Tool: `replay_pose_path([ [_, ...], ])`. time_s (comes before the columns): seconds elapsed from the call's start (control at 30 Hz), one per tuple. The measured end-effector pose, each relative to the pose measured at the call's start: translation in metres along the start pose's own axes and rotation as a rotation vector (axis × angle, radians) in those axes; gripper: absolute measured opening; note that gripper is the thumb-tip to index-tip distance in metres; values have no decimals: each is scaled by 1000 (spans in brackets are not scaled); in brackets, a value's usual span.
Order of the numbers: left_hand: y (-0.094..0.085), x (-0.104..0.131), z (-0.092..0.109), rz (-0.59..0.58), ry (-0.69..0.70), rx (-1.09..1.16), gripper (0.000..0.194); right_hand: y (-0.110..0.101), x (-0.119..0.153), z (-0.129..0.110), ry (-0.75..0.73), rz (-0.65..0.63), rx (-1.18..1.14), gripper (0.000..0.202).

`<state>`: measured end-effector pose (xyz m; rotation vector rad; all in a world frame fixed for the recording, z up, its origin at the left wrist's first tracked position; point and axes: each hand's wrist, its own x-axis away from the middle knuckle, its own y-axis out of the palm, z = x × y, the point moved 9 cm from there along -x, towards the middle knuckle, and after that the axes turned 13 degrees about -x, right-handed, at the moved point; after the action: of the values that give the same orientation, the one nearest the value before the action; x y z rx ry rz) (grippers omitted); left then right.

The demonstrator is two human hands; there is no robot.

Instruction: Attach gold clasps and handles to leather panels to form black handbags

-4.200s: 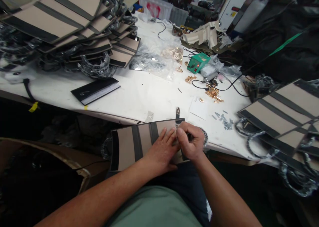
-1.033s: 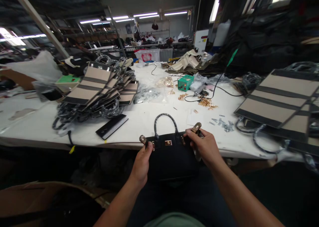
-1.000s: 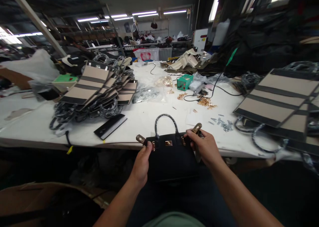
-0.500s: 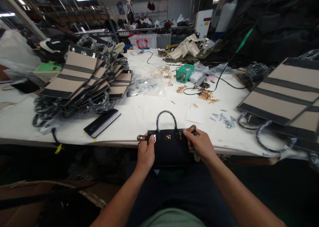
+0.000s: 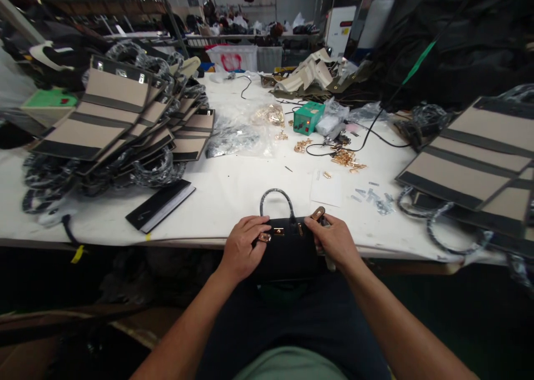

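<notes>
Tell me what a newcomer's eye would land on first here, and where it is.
Probably the black handbag, held between the left hand and the right hand at the near edge of the white table, its handle arching upward. Next, likely the heap of beige-and-dark panels on the table's left and the similar pile at the right edge. Farther back, the green box stands out beyond scattered gold-coloured hardware.

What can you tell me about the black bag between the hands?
The black bag looks like smooth leather, with an arched handle standing up, seemingly film-wrapped, a gold-coloured plate on its upper front, and a metal-tipped strap at the right hand. It is held roughly upright near the white table, left hand and right hand at its upper corners.
</notes>
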<state>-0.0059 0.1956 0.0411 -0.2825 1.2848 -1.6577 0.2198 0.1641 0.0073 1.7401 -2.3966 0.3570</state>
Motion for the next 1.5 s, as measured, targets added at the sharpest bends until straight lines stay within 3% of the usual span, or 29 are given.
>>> replay_pose_path([
  [0.2, 7, -5, -10, -43, -97, -71, 16, -1, 0, -2, 5, -7, -34, 41],
  [0.33, 10, -11, -14, -96, -129, -45, 17, 3, 33, 5, 100, -53, -307, 40],
  [0.53, 15, -22, -23, -150, -126, 3, 26, 66, 136, 60, 519, -432, -667, 32],
  [0.6, 16, -23, -26, -155, -126, 15, 26, 82, 158, 74, 552, -565, -629, 38],
  [0.67, 16, -23, -28, -150, -130, 18, 25, 85, 164, 80, 443, -658, -416, 46],
  [0.77, 16, -22, -28, -143, -126, 25, 24, 86, 164, 70, 177, -814, -12, 49],
  [0.83, 16, -21, -26, -143, -110, 34, 24, 85, 158, 56, 85, -858, 108, 49],
  [0.9, 15, -21, -26, -141, -99, 41, 23, 81, 141, 41, 130, -770, 56, 50],
  [1.03, 13, -21, -26, -136, -91, 53, 16, 81, 93, 14, 311, -550, -319, 54],
  [1.23, 12, -21, -24, -156, -72, 16, 23, 75, 38, -9, 201, -345, -507, 50],
  [1.33, 14, -21, -23, -167, -68, 8, 22, 68, 32, -15, 182, -325, -457, 52],
  [1.5, 12, -23, -23, -167, -94, 21, 26, 54, 23, -26, 95, -351, -348, 74],
])
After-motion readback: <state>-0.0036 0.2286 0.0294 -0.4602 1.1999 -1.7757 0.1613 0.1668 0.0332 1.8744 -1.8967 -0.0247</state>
